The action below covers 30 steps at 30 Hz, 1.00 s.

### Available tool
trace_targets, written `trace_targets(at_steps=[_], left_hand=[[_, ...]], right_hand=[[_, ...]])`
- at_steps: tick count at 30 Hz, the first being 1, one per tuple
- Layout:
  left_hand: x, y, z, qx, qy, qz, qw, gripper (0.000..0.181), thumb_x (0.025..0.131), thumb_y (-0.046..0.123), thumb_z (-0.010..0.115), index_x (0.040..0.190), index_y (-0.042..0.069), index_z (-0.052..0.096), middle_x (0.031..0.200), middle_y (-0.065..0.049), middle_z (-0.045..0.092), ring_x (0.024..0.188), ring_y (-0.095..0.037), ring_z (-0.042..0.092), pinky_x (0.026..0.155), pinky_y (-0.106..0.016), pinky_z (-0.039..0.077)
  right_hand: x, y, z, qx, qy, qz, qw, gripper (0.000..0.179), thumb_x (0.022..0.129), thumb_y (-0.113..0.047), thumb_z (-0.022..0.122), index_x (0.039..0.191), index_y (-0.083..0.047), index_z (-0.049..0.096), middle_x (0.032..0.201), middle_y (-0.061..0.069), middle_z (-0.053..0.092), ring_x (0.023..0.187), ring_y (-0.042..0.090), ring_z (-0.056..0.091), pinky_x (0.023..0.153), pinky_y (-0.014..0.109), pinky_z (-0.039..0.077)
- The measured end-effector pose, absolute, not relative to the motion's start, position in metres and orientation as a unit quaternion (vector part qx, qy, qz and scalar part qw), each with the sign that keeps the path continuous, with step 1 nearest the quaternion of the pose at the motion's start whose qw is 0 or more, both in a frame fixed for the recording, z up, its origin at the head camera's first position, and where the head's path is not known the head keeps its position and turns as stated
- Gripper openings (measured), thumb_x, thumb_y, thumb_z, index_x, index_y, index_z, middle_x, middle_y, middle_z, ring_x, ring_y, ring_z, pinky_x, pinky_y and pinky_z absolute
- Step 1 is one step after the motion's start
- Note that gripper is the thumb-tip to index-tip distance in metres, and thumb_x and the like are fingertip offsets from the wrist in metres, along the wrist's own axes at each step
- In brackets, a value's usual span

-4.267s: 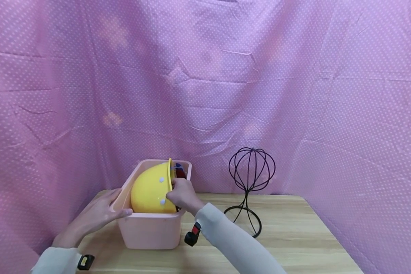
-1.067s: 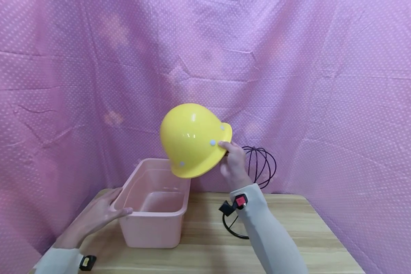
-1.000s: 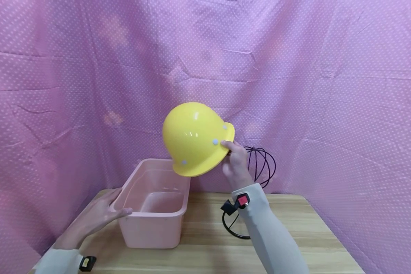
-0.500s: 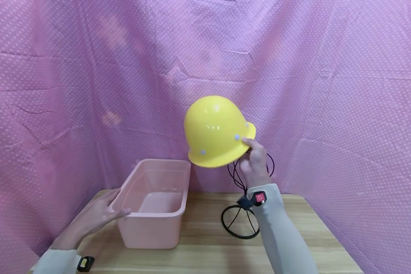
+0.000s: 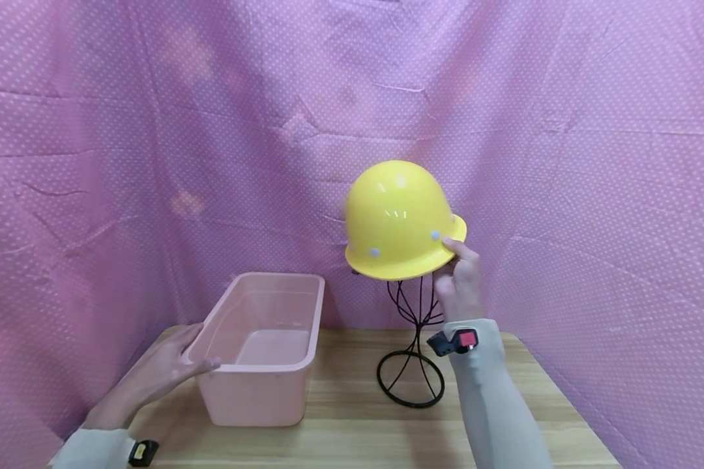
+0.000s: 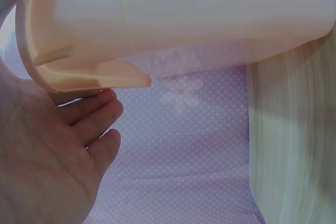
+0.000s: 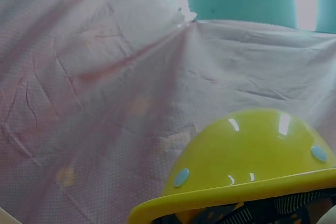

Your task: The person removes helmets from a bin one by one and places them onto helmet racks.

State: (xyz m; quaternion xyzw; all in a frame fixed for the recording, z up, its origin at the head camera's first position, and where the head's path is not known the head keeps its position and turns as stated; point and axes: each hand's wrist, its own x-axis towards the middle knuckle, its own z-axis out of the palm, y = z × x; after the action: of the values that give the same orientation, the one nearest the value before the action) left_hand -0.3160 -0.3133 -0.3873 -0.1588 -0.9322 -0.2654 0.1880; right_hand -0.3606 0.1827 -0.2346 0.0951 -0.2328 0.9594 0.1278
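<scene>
Right grip [image 5: 460,281]'s pinching the yellow helmet [image 5: 399,218] by one brim [image 5: 401,269] edge, lifted over or in front of the wire stand [image 5: 419,331], can't tell. Lopsided weight could twist it loose.

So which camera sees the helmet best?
The head view: the helmet fits whole in the picture, just a bit hidden by the right grip. The right wrist view cuts it off but shows dark straps inside. The left wrist view shows none of it.

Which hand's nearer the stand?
Right. In the head view, the right hand, pinching the helmet, is at the upper right of the stand; the left hand is farther left, gripping the tub.
</scene>
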Motion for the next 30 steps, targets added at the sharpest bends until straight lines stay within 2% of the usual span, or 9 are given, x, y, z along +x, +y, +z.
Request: trace_targets(at_steps=[6, 9, 13, 18, 21, 30], left_hand=[[-0.314, -0.314, -0.388, -0.153, -0.934, -0.266, 0.181, 0.083, 0.089, 0.054, 0.071, 0.155, 0.013, 0.042, 0.148, -0.022, 0.053, 0.137, -0.048, 0.045, 0.101, -0.074, 0.039], [-0.314, -0.314, -0.388, -0.159, -0.934, -0.264, 0.184, 0.081, 0.089, 0.053, 0.071, 0.154, 0.014, 0.043, 0.147, -0.022, 0.054, 0.136, -0.047, 0.046, 0.099, -0.074, 0.04], [-0.314, -0.314, -0.387, -0.16, -0.934, -0.261, 0.183, 0.082, 0.089, 0.053, 0.071, 0.154, 0.013, 0.042, 0.147, -0.022, 0.054, 0.135, -0.048, 0.046, 0.098, -0.075, 0.041], [-0.317, -0.313, -0.387, -0.162, -0.932, -0.265, 0.187, 0.083, 0.089, 0.051, 0.072, 0.155, 0.011, 0.042, 0.147, -0.024, 0.054, 0.135, -0.048, 0.046, 0.1, -0.073, 0.04], [-0.319, -0.314, -0.388, -0.164, -0.93, -0.267, 0.192, 0.082, 0.089, 0.05, 0.072, 0.154, 0.01, 0.042, 0.147, -0.024, 0.053, 0.136, -0.047, 0.045, 0.102, -0.072, 0.039], [-0.322, -0.314, -0.389, -0.169, -0.927, -0.276, 0.189, 0.08, 0.089, 0.049, 0.073, 0.154, 0.012, 0.043, 0.147, -0.023, 0.053, 0.136, -0.044, 0.044, 0.102, -0.072, 0.037]], right_hand=[[-0.361, 0.198, -0.242, 0.081, -0.195, 0.967, 0.143, 0.055, 0.096, 0.012, 0.045, 0.149, -0.005, 0.045, 0.12, 0.007, 0.072, 0.121, 0.017, 0.065, 0.102, 0.024, 0.055], [-0.361, 0.205, -0.245, 0.076, -0.179, 0.97, 0.146, 0.053, 0.096, 0.012, 0.046, 0.146, -0.004, 0.048, 0.115, 0.007, 0.074, 0.117, 0.016, 0.067, 0.1, 0.024, 0.056], [-0.361, 0.214, -0.248, 0.074, -0.169, 0.972, 0.148, 0.055, 0.095, 0.012, 0.047, 0.147, -0.005, 0.046, 0.123, 0.006, 0.071, 0.125, 0.016, 0.063, 0.105, 0.025, 0.054], [-0.361, 0.224, -0.252, 0.067, -0.145, 0.977, 0.139, 0.061, 0.094, 0.012, 0.048, 0.151, -0.009, 0.043, 0.14, 0.004, 0.064, 0.138, 0.015, 0.053, 0.116, 0.026, 0.045], [-0.361, 0.228, -0.257, 0.063, -0.131, 0.979, 0.139, 0.062, 0.095, 0.011, 0.047, 0.153, -0.01, 0.042, 0.145, 0.003, 0.06, 0.141, 0.013, 0.051, 0.119, 0.026, 0.042], [-0.361, 0.233, -0.278, 0.041, -0.102, 0.986, 0.125, 0.061, 0.097, 0.01, 0.044, 0.153, -0.013, 0.043, 0.153, -0.001, 0.053, 0.14, 0.011, 0.051, 0.118, 0.024, 0.042]])
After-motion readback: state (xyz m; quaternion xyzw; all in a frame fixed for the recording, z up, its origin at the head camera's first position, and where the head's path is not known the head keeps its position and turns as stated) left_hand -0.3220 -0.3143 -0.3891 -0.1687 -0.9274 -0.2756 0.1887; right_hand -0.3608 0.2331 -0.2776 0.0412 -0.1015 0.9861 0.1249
